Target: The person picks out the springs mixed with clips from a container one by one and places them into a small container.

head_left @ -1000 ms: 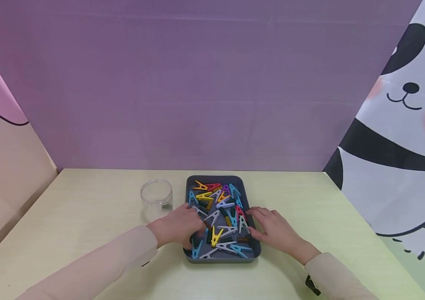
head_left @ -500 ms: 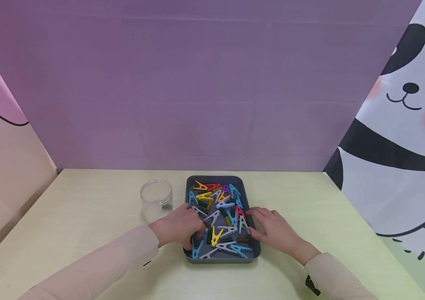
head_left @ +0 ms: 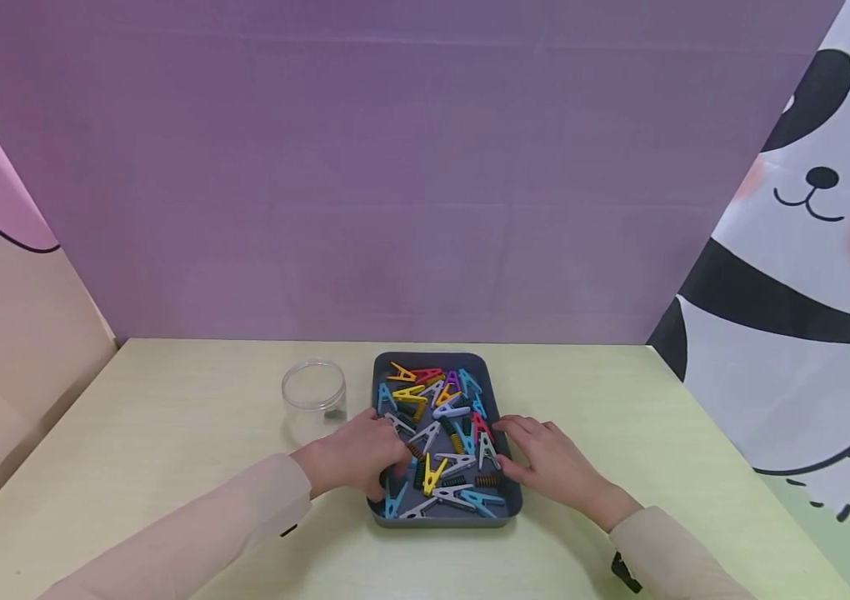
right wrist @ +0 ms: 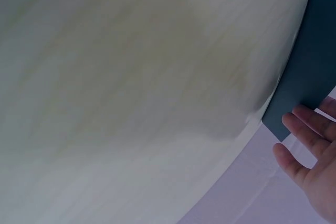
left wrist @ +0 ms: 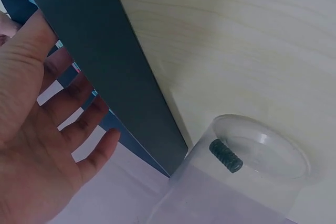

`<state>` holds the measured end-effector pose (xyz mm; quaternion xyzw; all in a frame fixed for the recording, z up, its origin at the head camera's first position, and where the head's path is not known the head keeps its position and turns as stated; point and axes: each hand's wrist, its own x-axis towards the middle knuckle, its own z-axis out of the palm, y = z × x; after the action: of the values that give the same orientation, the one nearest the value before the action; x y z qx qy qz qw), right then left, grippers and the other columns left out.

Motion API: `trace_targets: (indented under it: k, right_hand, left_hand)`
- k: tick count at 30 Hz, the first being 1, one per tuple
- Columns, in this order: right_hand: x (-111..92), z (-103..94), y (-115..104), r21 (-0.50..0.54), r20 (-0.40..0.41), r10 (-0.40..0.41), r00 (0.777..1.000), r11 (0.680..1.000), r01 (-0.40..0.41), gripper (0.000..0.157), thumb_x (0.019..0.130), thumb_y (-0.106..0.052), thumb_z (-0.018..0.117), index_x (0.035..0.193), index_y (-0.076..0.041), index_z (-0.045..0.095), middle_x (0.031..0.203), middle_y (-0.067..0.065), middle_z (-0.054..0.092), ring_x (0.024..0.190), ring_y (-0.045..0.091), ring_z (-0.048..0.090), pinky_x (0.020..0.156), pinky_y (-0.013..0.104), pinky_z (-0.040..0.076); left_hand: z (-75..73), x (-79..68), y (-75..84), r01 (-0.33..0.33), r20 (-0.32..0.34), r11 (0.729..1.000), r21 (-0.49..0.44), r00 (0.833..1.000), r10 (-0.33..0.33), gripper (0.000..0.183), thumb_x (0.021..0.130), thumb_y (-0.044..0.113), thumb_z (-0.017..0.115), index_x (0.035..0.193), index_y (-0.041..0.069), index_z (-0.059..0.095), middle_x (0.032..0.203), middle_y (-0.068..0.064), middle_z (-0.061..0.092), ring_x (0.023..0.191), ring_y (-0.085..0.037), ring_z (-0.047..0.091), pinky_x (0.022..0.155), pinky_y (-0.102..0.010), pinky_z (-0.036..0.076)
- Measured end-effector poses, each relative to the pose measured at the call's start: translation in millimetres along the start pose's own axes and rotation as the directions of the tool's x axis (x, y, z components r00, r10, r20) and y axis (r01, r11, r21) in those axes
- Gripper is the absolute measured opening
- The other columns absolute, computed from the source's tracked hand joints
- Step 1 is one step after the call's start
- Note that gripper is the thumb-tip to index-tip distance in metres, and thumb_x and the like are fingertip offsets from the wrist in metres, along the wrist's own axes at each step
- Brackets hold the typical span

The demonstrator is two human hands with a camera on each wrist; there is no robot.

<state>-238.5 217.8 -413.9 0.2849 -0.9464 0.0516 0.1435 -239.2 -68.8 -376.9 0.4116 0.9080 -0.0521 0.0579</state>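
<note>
My left hand (head_left: 357, 454) reached over the left wall of the tray (head_left: 443, 522), thumb and fingers apart, with the tips partly hidden behind that wall. A blue clip (head_left: 392, 505) lay beside my thumb, in the tray's near left corner. My right hand (head_left: 556, 467) lay at the right rim, its fingers extended and spread, and its grip was apart too, a red clip (head_left: 480, 425) just inside from the fingertips.

The tray sat on the desk (head_left: 192, 425) between my two hands. Mixed clips and springs filled it: a yellow clip (head_left: 430, 482) toward the near end, a brown spring (head_left: 487, 481) by the right wall, an orange clip (head_left: 402, 372) at the far left.

Just left of the tray, the clear jar (head_left: 303, 422) stood upright with a dark spring (left wrist: 226, 156) inside.
</note>
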Motion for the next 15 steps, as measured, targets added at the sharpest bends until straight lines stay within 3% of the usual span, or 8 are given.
trace_targets:
  k: [15]
  right_hand:
    - [0.6, 0.2, -1.1, 0.01, 0.013, 0.016, 1.0, 1.0, -0.016, 0.042, 0.082, -0.034, 0.063, 0.116, -0.009, 0.057, 0.119, 0.007, 0.059, 0.11, 0.023, 0.056, 0.087, 0.045, 0.045]
  left_hand:
    - [-3.0, -6.1, -3.7, -0.022, -0.085, 0.999, 0.025, 0.996, 0.024, 0.029, 0.07, 0.039, 0.076, 0.098, 0.034, 0.067, 0.098, 0.015, 0.067, 0.092, -0.011, 0.049, 0.08, -0.031, 0.037]
